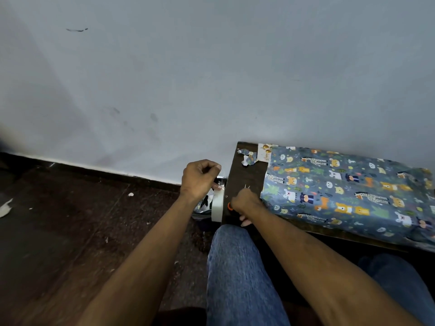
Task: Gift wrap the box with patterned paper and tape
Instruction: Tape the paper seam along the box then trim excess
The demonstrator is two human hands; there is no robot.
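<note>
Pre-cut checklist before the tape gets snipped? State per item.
1. Left hand pinches the tape end, pulled off the tape roll: ok.
2. Right hand grips the scissors, orange handle showing: ok.
3. Blades around the tape strip: not ok; tips point away over the table.
4. Wrapped box on the table, covered in patterned paper: ok.
5. Seam held shut: cannot tell.

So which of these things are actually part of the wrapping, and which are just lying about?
In use: wrapped box; tape roll, its strip pinched by the left hand; scissors gripped by the right hand.

Lying about: paper scraps on the table; white scrap on the floor.
</note>
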